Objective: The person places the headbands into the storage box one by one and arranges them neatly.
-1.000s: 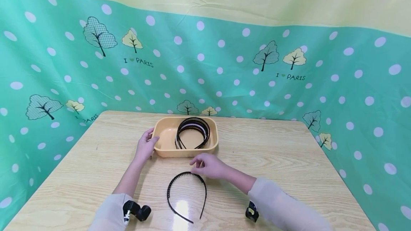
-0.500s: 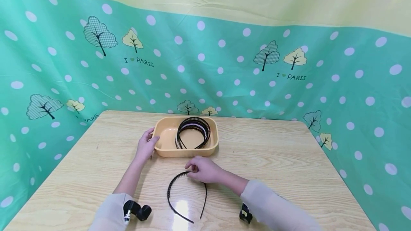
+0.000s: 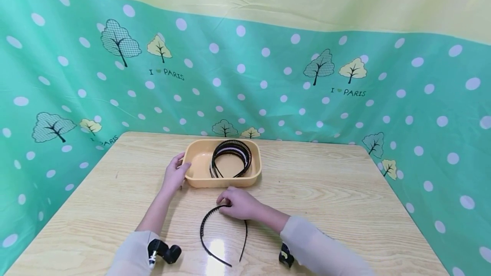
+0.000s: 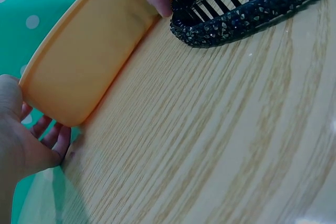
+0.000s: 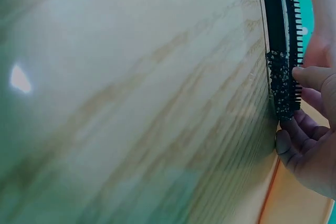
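A black toothed headband [image 3: 203, 229] with glittery stones lies on the table in front of the tub, its open ends toward me. My right hand [image 3: 239, 203] pinches the top of its arch between thumb and fingers; in the right wrist view the thumb lies against the teeth of the headband [image 5: 281, 77]. My left hand [image 3: 175, 173] grips the left end of a pale orange plastic tub [image 3: 222, 183], thumb over the rim and fingers around the outside. Several more headbands [image 3: 231, 156], black and one whitish, stand nested in the tub's right half.
The wood-grain table [image 3: 326, 191] runs back to a green dotted curtain [image 3: 245, 76]. Black cameras ride on both wrists, the left camera [image 3: 165, 251] and the right camera [image 3: 286, 255] hanging low over the tabletop.
My right hand has moved left and slightly down onto the headband's arch, and its fingers have closed on it. The left hand and the tub have stayed in place.
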### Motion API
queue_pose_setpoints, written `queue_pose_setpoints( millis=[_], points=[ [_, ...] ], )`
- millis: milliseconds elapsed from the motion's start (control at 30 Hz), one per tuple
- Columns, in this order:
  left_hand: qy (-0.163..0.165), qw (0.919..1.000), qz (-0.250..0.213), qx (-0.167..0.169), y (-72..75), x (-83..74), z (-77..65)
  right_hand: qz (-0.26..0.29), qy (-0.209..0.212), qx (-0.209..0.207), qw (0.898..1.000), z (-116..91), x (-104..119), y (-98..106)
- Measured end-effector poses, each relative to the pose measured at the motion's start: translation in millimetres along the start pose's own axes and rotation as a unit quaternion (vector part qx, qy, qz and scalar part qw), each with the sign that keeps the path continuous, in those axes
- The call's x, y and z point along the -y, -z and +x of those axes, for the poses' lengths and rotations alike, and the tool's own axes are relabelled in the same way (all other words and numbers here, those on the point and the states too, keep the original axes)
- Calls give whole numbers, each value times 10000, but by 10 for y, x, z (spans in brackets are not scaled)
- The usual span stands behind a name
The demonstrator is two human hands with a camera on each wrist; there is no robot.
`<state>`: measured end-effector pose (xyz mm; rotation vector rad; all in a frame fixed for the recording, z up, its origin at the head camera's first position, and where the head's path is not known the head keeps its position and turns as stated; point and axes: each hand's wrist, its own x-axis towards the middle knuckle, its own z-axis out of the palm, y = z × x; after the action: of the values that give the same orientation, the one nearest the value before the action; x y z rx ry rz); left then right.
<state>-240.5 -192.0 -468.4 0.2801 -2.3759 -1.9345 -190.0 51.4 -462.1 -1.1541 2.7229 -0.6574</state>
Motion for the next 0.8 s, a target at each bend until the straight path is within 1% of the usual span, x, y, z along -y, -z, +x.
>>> queue_pose_setpoints(
  millis=[200,367,533,700,800],
  points=[
    [8,10000,-17,5,1,3,4,-119,17,34,9999,5,7,-11],
    [36,10000,-27,-11,5,-1,8,9,-59,76,10000,1,13,1],
    [27,10000,-35,21,7,1,8,413,-138,95,9990,-12,5,20],
    [22,10000,-11,32,6,6,5,959,-231,74,9951,-44,-13,74],
    [37,10000,-41,13,7,4,7,1158,-258,29,9929,-67,-18,109]
  ],
)
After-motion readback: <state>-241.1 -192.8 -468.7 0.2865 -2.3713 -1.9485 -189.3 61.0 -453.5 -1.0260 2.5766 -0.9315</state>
